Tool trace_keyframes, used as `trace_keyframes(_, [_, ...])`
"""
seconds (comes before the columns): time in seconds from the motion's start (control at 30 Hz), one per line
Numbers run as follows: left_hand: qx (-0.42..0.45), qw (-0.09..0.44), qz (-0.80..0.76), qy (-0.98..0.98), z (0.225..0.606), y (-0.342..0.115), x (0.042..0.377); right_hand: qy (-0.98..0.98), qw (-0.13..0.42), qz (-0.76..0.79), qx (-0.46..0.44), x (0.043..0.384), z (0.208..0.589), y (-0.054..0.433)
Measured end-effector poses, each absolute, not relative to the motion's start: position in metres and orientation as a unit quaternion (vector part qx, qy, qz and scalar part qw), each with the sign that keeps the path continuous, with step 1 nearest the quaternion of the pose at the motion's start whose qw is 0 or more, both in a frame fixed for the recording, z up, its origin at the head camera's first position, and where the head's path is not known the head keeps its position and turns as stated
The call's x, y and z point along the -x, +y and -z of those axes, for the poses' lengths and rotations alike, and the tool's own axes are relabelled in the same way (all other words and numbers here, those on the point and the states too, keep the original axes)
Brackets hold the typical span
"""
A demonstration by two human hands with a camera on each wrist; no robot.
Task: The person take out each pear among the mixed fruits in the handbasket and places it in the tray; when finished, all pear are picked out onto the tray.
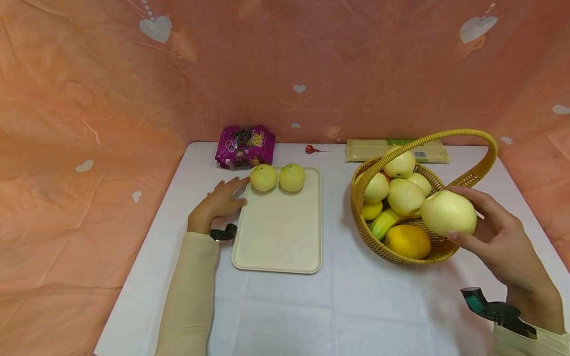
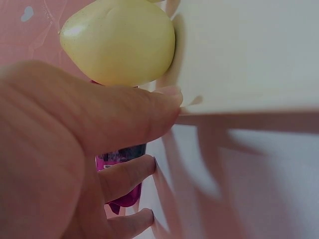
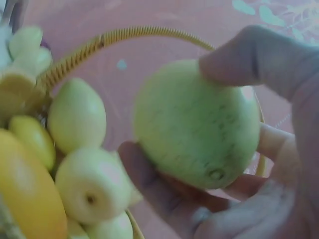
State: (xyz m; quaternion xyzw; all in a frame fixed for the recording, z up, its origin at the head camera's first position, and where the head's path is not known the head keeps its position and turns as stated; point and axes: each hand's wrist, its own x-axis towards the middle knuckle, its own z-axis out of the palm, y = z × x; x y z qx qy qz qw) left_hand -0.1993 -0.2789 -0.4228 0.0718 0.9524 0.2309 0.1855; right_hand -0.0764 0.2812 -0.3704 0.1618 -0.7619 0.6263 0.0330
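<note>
In the head view my right hand [image 1: 503, 232] grips a round pale yellow-green fruit [image 1: 449, 212] over the right side of the wicker basket [image 1: 369, 237]. The right wrist view shows the thumb on one side of this fruit [image 3: 194, 124], fingers curled round the other; its skin is speckled, with a small round scar. My left hand [image 1: 222, 202], fingers spread, lies at the left edge of the cream tray [image 1: 280, 232], its thumb at the rim. Two similar fruits, the left one [image 1: 263, 178] and the right one [image 1: 292, 178], sit side by side at the tray's far end.
Inside the basket are several pale fruits [image 1: 405, 197], a banana [image 1: 385, 223] and an orange-yellow fruit [image 1: 408, 242]; its tall handle [image 1: 472, 132] arches above. Along the back lie a purple snack bag [image 1: 246, 147], a small red item [image 1: 309, 149] and a beige packet [image 1: 366, 150].
</note>
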Motion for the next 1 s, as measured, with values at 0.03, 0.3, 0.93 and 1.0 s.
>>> trace_keyframes(0.03, [-0.071,0.186,-0.231,0.952,0.423,-0.279,0.2,-0.739,0.028,-0.652,-0.17,0.076,0.369,0.279])
trace_keyframes(0.3, [-0.066,0.189,-0.238,0.95,0.422,-0.278,0.201,-0.716,0.006,-0.662,-0.224,0.08,0.353,0.253])
trace_keyframes(0.93, [-0.066,0.194,-0.238,0.95,0.422,-0.279,0.2,-0.743,-0.032,-0.577,-0.338,0.113,0.319,0.143])
trace_keyframes(1.0, [-0.067,0.192,-0.235,0.95,0.423,-0.279,0.2,-0.743,-0.039,-0.571,-0.346,0.119,0.321,0.128])
